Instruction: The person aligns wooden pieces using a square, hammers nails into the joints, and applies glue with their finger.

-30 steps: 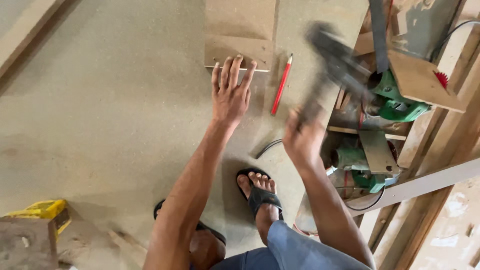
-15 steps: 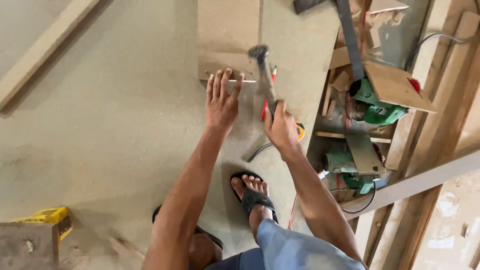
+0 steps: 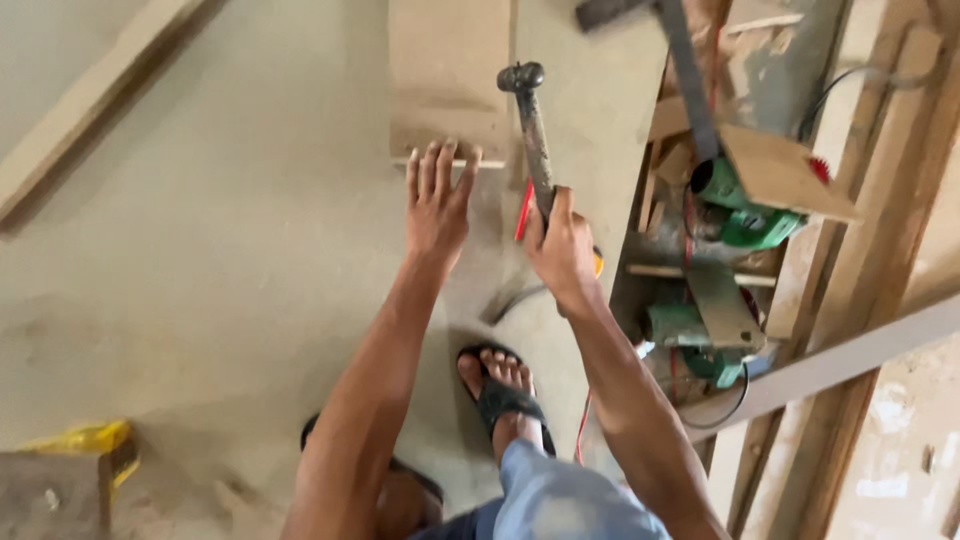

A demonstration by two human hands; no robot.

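My left hand [image 3: 437, 197] lies flat on a large board, fingers spread, fingertips at a thin wooden strip [image 3: 490, 163] along the near edge of a brown wooden panel [image 3: 447, 75]. My right hand [image 3: 563, 250] grips the handle of a hammer [image 3: 532, 125], its dark head raised over the panel's near right corner. A red pencil [image 3: 523, 211] lies on the board between my hands, partly hidden by the hammer.
Green power tools [image 3: 745, 205] and wood offcuts fill the gap at the right, between timber beams [image 3: 830, 365]. A long plank [image 3: 90, 130] lies at the upper left. A yellow object [image 3: 85, 442] sits at the lower left. My sandalled foot [image 3: 500, 390] stands below.
My right hand brought the hammer from the right-hand tool pile over beside my left hand, head now above the panel. My left hand stayed on the strip.
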